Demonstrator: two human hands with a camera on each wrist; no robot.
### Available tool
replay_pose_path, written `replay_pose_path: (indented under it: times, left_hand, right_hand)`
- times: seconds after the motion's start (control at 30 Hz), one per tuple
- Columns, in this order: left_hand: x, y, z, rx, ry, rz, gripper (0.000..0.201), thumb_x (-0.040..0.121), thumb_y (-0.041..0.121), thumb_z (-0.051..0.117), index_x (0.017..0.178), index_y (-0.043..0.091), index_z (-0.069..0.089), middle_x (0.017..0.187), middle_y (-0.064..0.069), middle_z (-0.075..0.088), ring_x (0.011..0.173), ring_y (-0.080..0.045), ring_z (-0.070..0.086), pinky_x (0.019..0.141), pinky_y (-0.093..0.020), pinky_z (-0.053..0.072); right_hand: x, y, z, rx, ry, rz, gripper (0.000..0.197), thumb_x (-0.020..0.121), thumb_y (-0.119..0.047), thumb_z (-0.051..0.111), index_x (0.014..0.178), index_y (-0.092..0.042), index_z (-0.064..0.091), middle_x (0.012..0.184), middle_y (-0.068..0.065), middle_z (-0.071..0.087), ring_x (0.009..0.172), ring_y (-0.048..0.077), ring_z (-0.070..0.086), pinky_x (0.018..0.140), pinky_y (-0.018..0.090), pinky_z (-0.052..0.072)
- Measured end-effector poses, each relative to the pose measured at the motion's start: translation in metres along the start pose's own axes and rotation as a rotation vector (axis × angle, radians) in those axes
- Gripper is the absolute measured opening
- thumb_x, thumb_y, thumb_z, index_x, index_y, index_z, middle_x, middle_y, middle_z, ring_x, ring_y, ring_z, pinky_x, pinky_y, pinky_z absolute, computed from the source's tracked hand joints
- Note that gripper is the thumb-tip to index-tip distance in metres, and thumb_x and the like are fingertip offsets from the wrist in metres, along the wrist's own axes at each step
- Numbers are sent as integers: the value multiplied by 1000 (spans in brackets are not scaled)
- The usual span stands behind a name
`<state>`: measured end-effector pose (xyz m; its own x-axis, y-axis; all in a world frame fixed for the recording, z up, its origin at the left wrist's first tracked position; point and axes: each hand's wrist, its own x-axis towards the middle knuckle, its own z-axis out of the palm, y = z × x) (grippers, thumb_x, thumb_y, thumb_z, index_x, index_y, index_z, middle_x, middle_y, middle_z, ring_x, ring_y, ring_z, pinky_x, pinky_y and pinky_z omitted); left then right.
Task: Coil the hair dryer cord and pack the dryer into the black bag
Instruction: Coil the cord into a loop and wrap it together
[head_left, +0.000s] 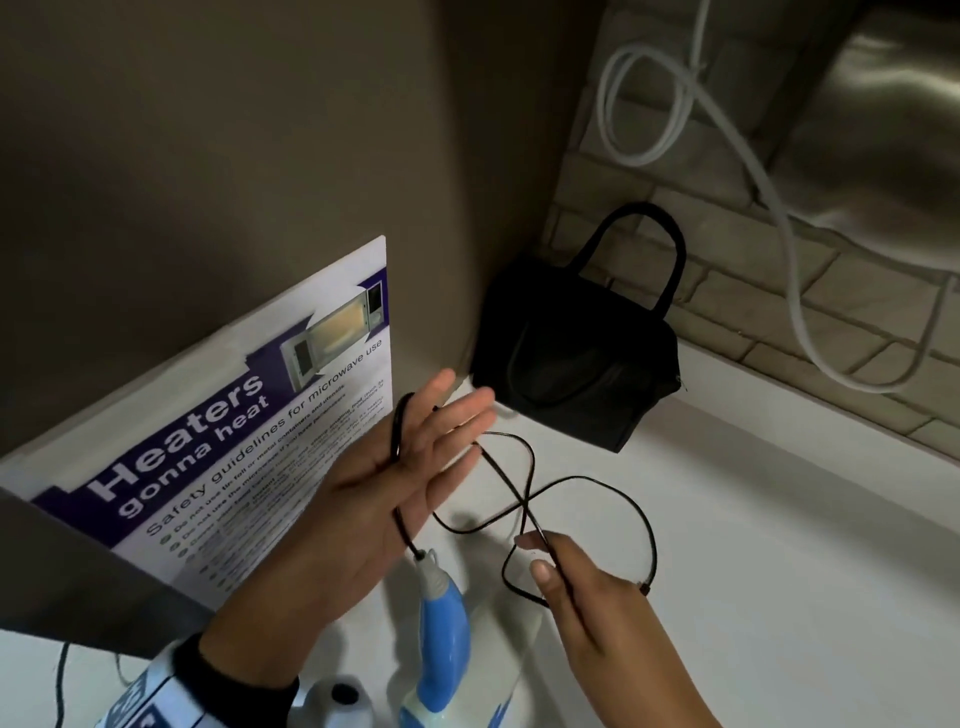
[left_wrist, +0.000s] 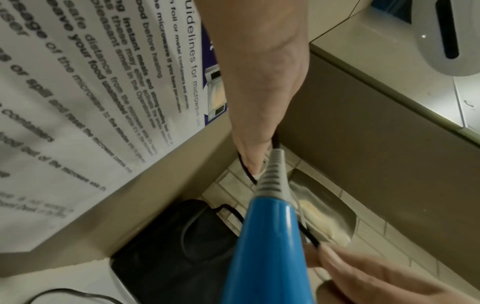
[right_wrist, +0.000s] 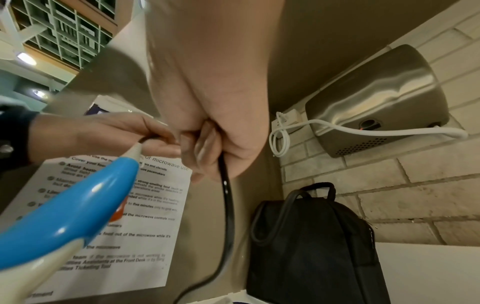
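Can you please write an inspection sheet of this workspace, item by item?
Surface: white counter.
Job's things: blue and white hair dryer hangs near the counter; black fabric bag stands in the corner.
Clutter: printed microwave safety poster leans on the wall.
Grippers: left hand flat, thin black cord looped round it; right hand pinches the cord.
Cables: white cable on the brick wall.
Surroundings: steel hand dryer.
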<state>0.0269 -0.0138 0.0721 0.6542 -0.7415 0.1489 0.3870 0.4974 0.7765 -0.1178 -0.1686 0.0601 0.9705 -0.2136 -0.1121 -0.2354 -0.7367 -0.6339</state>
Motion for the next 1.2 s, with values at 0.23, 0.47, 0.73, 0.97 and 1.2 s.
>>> replay_pose_path:
  times: [0.23, 0.47, 0.73, 0.97, 1.2]
  left_hand:
    - [6, 6, -3, -77, 145, 12, 44, 81, 29, 67, 116, 2, 65, 138, -19, 53, 132, -31, 47, 108, -39, 38]
    - [9, 10, -2, -161, 192, -76, 35, 59, 37, 80, 67, 18, 52, 141, -3, 55, 135, -22, 44, 112, -51, 26]
    - [22, 10, 4, 30, 196, -28, 15, 63, 32, 71, 70, 19, 71, 138, 11, 56, 119, -7, 48, 90, -31, 28]
    - [31, -6, 4, 262, 174, 10, 83, 87, 2, 38, 144, 52, 4, 145, 15, 47, 136, -14, 43, 113, -37, 24]
    - [37, 12, 1, 203, 58, -234, 51, 90, 42, 34, 140, 35, 42, 138, 12, 55, 134, -5, 43, 116, -41, 16]
  right_hand:
    - [-15, 2, 3, -104, -42, 5, 72, 51, -89, -20, 115, -67, 4, 118, -25, 61, 104, 4, 60, 84, 20, 47]
    - [-14, 21, 3, -18, 32, -34, 58, 74, -82, -2, 114, -61, 33, 106, -20, 69, 99, 0, 60, 76, 16, 49]
    - [-27, 3, -9, -42, -126, -11, 56, 48, -93, -13, 92, -88, 21, 118, -19, 63, 113, -1, 52, 89, 6, 40]
    - [-35, -10, -37, -151, -1, -189, 43, 81, -79, 18, 103, -65, 52, 89, -20, 68, 82, -7, 64, 74, 7, 48]
    - [-31, -17, -73, -117, 168, -334, 24, 91, -55, 41, 101, -49, 62, 78, -16, 65, 69, -6, 62, 59, 7, 47]
